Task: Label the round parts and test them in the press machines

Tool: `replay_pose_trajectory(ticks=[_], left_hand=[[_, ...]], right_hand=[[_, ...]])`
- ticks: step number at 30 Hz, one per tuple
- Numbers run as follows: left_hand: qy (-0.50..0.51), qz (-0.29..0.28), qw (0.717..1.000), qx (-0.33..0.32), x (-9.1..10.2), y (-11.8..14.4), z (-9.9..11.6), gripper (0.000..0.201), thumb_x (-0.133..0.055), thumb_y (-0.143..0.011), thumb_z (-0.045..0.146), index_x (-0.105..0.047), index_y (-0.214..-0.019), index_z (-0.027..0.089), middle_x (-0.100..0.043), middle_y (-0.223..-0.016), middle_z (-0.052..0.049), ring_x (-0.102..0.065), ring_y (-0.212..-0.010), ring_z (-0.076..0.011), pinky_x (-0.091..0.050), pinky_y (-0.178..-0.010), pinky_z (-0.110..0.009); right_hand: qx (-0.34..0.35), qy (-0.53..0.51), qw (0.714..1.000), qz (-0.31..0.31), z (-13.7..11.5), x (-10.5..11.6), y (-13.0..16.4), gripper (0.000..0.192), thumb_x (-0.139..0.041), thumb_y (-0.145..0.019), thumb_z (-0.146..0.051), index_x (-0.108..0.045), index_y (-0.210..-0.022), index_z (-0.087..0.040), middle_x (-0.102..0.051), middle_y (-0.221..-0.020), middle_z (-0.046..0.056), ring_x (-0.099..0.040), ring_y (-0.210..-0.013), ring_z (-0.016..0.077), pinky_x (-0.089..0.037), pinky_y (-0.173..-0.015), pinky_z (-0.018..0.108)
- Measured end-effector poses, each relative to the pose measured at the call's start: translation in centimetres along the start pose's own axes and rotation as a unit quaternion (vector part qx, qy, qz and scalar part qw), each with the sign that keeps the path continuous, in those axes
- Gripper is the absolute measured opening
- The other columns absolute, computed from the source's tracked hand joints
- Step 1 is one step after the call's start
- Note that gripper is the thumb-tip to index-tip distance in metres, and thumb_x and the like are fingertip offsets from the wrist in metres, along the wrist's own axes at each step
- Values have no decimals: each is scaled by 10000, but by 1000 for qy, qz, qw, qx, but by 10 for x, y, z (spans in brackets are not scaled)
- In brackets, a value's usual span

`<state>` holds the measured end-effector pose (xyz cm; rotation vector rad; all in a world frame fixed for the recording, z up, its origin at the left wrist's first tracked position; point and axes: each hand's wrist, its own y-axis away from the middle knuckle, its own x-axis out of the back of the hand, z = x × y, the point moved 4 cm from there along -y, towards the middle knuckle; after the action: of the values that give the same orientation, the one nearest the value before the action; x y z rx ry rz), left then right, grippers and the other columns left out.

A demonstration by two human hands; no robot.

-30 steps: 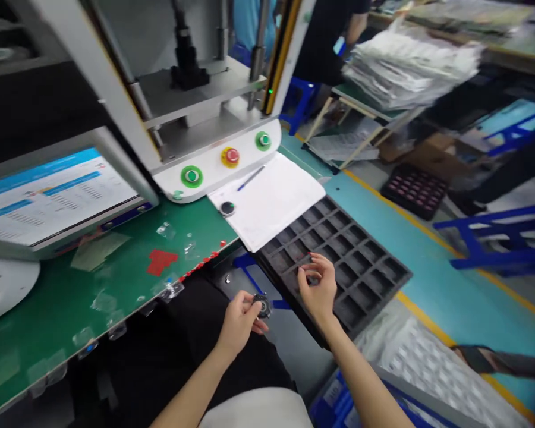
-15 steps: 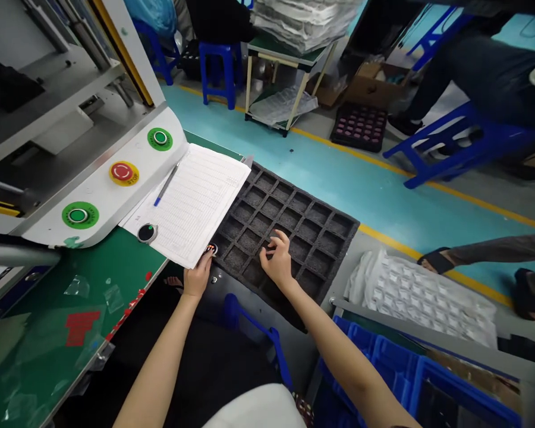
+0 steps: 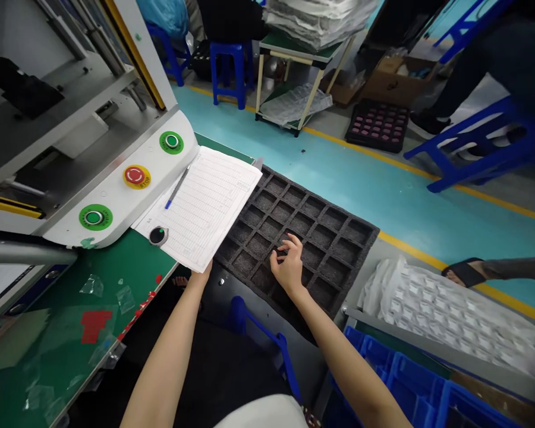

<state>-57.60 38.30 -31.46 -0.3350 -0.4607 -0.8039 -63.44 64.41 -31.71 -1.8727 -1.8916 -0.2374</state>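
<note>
My left hand (image 3: 202,276) reaches beneath the near edge of a stack of printed sheets (image 3: 218,196); its fingers are hidden there. My right hand (image 3: 289,266) hovers over the black foam tray (image 3: 314,199), fingers curved and apart from the thumb, with nothing visible between them. The tray's square pockets around this hand look bare. On the sheets lie a pen with a blue end (image 3: 177,187) and, at the near left corner, a round black watch-like piece with a silver rim and green dot (image 3: 159,235).
Left of the sheets, a machine panel carries green buttons (image 3: 94,217) and a red stop button (image 3: 135,174). Red stickers (image 3: 95,326) and plastic scraps lie on the green table. Blue bins (image 3: 399,374) and a wrapped white tray (image 3: 446,315) are at right. A seated person's foot (image 3: 466,271) shows beyond.
The left hand has slid under the sheets; the small round piece with orange lights at its fingertips is now out of sight. The right hand keeps its place over the tray. The whole view has shifted slightly.
</note>
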Motion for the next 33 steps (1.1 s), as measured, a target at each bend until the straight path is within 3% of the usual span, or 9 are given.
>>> replay_pose_trajectory(ticks=[4,7,10,13,17,23,28,33], left_hand=[[15,-11,1000,22,4,10,8,193,-696,-750,345,-695,-826,168,-696,-1057,-157,-498,-1279,-326,-322,-1150,-504],[39,-12,998,54,12,22,15,130,-706,-677,303,-676,-748,198,-710,-1024,-143,-472,-1308,-331,-293,-1164,-507],[83,-16,992,96,26,39,24,117,-708,-613,265,-661,-710,220,-724,-962,-127,-521,-1255,-346,-313,-1144,-520],[163,-38,976,142,43,58,36,252,-701,-594,327,-672,-803,188,-728,-934,-135,-640,-1069,-351,-460,-1010,-525],[288,-74,934,200,54,76,59,529,-655,-649,536,-650,-966,113,-721,-957,-174,-705,-819,-278,-589,-692,-386],[362,31,886,289,53,81,72,545,-640,-703,609,-616,-874,92,-707,-716,-126,-606,-511,-123,-464,-443,-189],[409,80,852,318,66,90,72,499,-722,-634,559,-599,-806,107,-674,-622,-68,-571,-462,-103,-444,-426,-183],[441,129,816,349,77,92,76,392,-709,-720,472,-583,-811,112,-657,-597,-36,-572,-455,-90,-436,-423,-161]], right_hand=[[-55,-49,997,-10,-27,-13,-9,309,-549,-802,-365,-466,-1045,-193,-498,-1246,169,-579,-839,178,-564,-744,401],[-112,-107,985,-73,-53,-39,-21,354,-543,-805,-497,-562,-964,-182,-597,-1066,120,-590,-825,192,-563,-686,357],[-179,-176,954,-165,-75,-70,-33,451,-541,-766,-618,-619,-793,-174,-649,-877,90,-622,-766,202,-569,-592,324],[-244,-235,916,-215,-88,-91,-40,489,-552,-729,-647,-624,-751,-163,-671,-827,93,-638,-716,203,-577,-533,329],[-295,-280,889,-213,-99,-97,-41,435,-645,-661,-591,-609,-750,-167,-685,-816,85,-650,-764,210,-585,-543,320],[-308,-307,877,-204,-113,-90,-32,379,-715,-601,-509,-614,-726,-167,-708,-832,81,-667,-828,225,-580,-572,303],[-302,-308,877,-213,-126,-88,-16,358,-727,-607,-492,-622,-714,-167,-713,-817,70,-675,-801,224,-590,-576,316],[-297,-296,879,-227,-137,-96,-11,339,-713,-639,-487,-601,-683,-170,-707,-784,59,-674,-784,215,-595,-568,309]])
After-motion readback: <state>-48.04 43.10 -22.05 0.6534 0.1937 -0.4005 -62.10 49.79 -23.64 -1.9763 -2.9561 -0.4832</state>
